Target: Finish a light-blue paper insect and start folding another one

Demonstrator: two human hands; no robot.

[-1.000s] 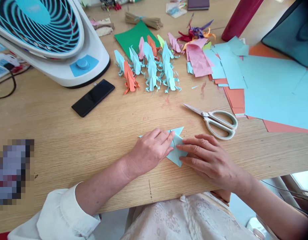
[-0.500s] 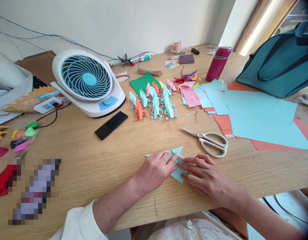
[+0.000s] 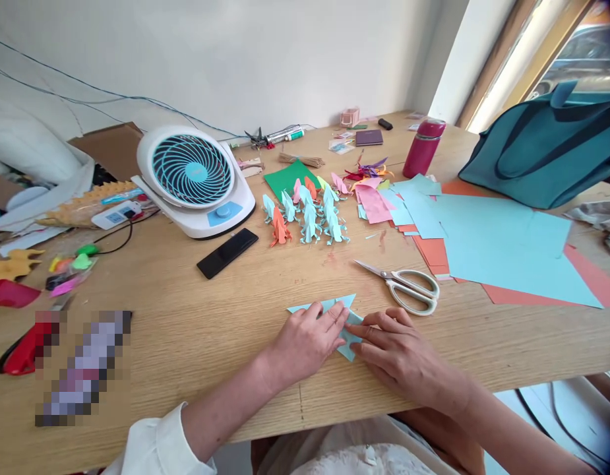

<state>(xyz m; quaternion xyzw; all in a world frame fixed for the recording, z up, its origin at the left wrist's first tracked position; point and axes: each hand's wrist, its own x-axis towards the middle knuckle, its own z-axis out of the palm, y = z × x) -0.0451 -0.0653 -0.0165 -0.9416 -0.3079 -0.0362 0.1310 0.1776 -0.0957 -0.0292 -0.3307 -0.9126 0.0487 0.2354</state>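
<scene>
A folded piece of light-blue paper (image 3: 347,353) lies on the table, its pointed corners showing around my fingers and its middle hidden. My left hand (image 3: 307,336) presses down on it from the left, fingers bent and close together. From the right, the fingertips of my right hand (image 3: 403,349) hold its right edge. Just beyond the right hand, scissors (image 3: 390,275) with pale handles rest flat. Farther back stand several folded paper figures, mostly light blue, with an orange one (image 3: 280,228) at the front left.
A white fan (image 3: 196,175) and a black phone (image 3: 227,253) are at the left. Large light-blue sheets (image 3: 502,244) overlap orange ones at the right, near a red bottle (image 3: 423,148) and a teal bag (image 3: 547,158). A green sheet (image 3: 289,175) lies at the back.
The camera view has shifted slightly, so the whole table sits a little differently in the picture. Both hands stay on the folded paper, with only slight finger movement.
</scene>
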